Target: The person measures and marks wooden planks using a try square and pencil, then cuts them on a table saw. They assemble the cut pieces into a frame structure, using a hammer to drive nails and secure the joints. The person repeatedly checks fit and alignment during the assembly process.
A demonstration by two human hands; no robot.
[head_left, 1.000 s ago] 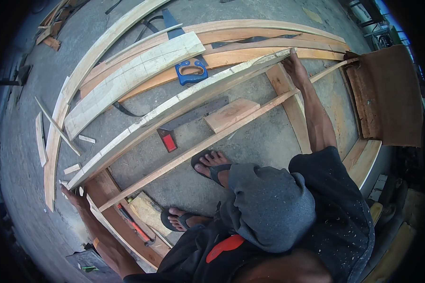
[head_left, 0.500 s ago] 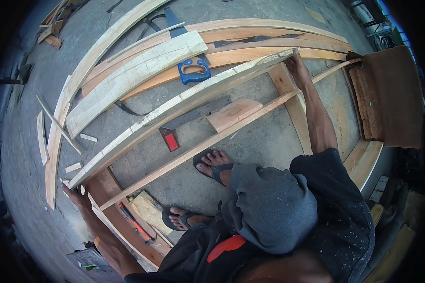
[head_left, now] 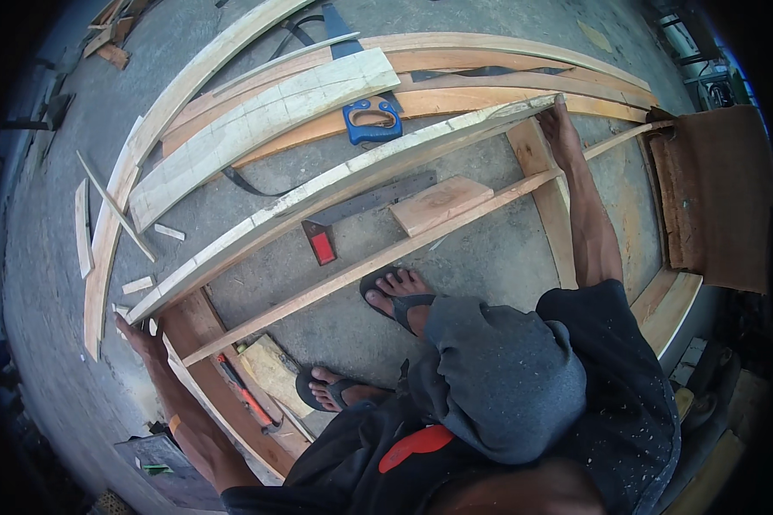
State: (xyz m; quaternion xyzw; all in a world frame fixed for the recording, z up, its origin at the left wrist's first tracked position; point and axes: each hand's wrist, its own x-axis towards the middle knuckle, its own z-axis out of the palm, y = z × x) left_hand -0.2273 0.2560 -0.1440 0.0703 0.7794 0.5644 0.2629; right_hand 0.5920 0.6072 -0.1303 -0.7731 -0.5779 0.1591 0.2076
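Note:
A long, pale wooden board (head_left: 343,176) lies slantwise along the far side of a wooden frame, with my hands at its two ends. My left hand (head_left: 143,337) grips the near left end, beside a frame corner. At the far right end my right hand (head_left: 561,137) is closed on the board, above a wooden crosspiece (head_left: 548,202). A thin lengthwise rail (head_left: 361,273) runs through the frame, nearer to me. Between board and rail lie a short wood block (head_left: 442,204) and a red-handled tool (head_left: 321,246) with a flat grey blade.
My sandalled feet (head_left: 399,296) stand inside the frame. A hammer (head_left: 247,393) with an orange handle lies in its left part. Beyond the board are a blue-handled handsaw (head_left: 372,136), curved planks (head_left: 524,99) and a wide pale plank (head_left: 258,129). A brown panel (head_left: 721,197) stands at right.
The view has shifted a little, so the floor and frame sit slightly farther right. Both hands stay at the board's ends, and the board has not visibly moved relative to the frame.

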